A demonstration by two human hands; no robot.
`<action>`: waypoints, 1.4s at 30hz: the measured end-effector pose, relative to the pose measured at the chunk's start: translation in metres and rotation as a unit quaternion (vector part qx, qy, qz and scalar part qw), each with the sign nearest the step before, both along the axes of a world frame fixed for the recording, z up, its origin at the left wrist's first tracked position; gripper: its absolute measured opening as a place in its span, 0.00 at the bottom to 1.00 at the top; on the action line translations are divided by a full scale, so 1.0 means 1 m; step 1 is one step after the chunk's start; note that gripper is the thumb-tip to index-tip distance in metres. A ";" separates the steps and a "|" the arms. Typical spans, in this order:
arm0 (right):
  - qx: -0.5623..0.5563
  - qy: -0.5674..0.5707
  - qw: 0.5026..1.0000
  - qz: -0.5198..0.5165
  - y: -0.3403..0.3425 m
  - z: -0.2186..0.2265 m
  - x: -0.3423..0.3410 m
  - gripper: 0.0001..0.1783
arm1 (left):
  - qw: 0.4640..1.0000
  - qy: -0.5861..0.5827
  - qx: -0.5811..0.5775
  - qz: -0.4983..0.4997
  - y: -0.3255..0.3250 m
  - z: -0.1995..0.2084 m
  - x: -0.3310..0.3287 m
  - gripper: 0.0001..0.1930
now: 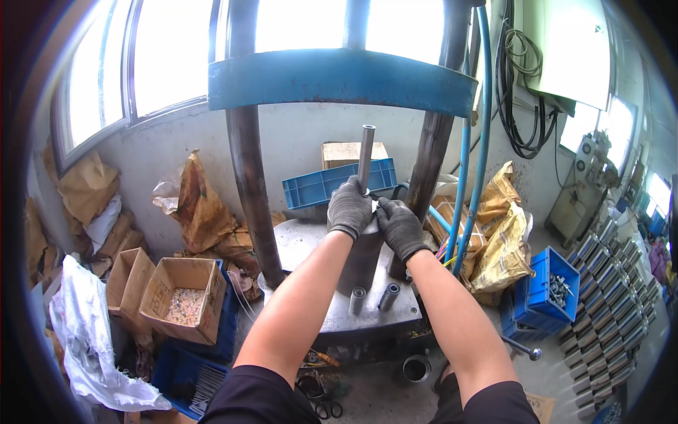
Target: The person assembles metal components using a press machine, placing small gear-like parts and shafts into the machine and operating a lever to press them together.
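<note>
Black fabric sleeves [258, 397], yours; slender grey metal tube [366, 157], near-upright, beside your grey-gloved left hand [350, 209], farther from your grey-gloved right hand [400, 227]; cannot tell either grip.

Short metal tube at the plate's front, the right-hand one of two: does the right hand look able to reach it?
Probably yes: the short metal tube stands uncovered on the plate, between the forearms, and nothing visible blocks the right hand, raised beside the left hand.
</note>
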State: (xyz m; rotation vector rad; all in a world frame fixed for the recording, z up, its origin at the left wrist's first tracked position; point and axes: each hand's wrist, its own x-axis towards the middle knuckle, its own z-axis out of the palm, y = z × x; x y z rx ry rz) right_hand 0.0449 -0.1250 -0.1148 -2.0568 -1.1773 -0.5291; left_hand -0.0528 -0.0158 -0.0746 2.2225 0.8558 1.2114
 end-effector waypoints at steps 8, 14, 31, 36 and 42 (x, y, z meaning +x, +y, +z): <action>0.025 0.014 0.999 0.031 -0.004 -0.005 0.007 0.20 | 0.748 -0.551 -0.233 -0.288 -0.011 -0.015 0.006 0.20; 0.050 0.046 0.994 0.087 -0.007 -0.005 0.007 0.27 | 0.711 -0.624 -0.242 -0.215 -0.010 -0.009 0.003 0.22; 0.124 0.044 0.987 0.091 -0.037 -0.006 -0.030 0.23 | 0.786 -0.472 -0.259 -0.304 0.003 0.003 0.007 0.15; 0.059 0.031 0.988 0.140 -0.171 0.013 -0.106 0.17 | 0.831 -0.417 -0.223 -0.293 -0.016 0.024 0.005 0.12; -0.171 -0.131 0.975 0.059 -0.337 0.053 -0.126 0.11 | 0.894 -0.340 -0.173 -0.234 -0.019 0.032 -0.006 0.12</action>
